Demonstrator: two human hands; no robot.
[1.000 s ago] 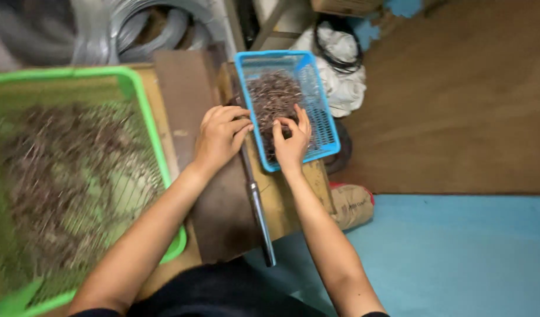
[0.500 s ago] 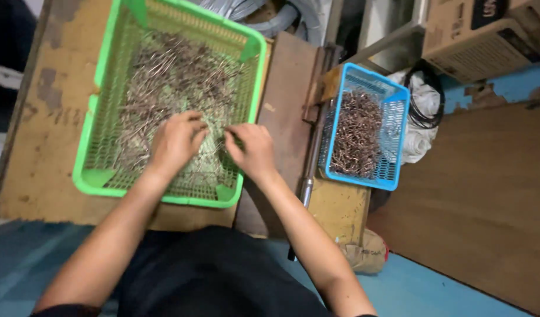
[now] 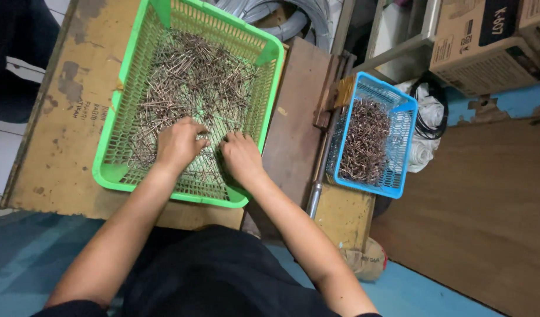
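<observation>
- Sorting looks mid-way, judging by the two loads: both hands are down in the green basket (image 3: 114, 176), on its near part, among the metal pieces (image 3: 188, 82).
- Left hand (image 3: 177, 144): fingers curled down onto the pieces, knuckles up; likely gathering or pinching a few, but the fingertips are hidden, so cannot tell what exactly is gripped.
- Right hand (image 3: 242, 157): just beside the left, also palm down with fingers bent into the pieces; grip not readable either.
- Hands are close together, nearly touching at the fingertips, not pressed.
- Pieces are thin, brownish, bent wire bits; the pile spreads from under the hands to the basket's far end, thickest beyond the hands.
- Basket sits on a worn wooden board (image 3: 53, 129) that runs out left of the hands.
- Right of the hands, apart from them past a dark plank (image 3: 293, 129), a smaller blue basket (image 3: 399, 147) holds a fair heap of similar pieces (image 3: 364, 141).
- Judgement: some pieces are already across in the blue one; the green one holds far more, so most of the work is left.
- Farther right: white bag (image 3: 422, 152), black cable (image 3: 431, 114), cardboard box (image 3: 487, 41).
- Beyond the green basket: grey hose coils (image 3: 282, 17).
</observation>
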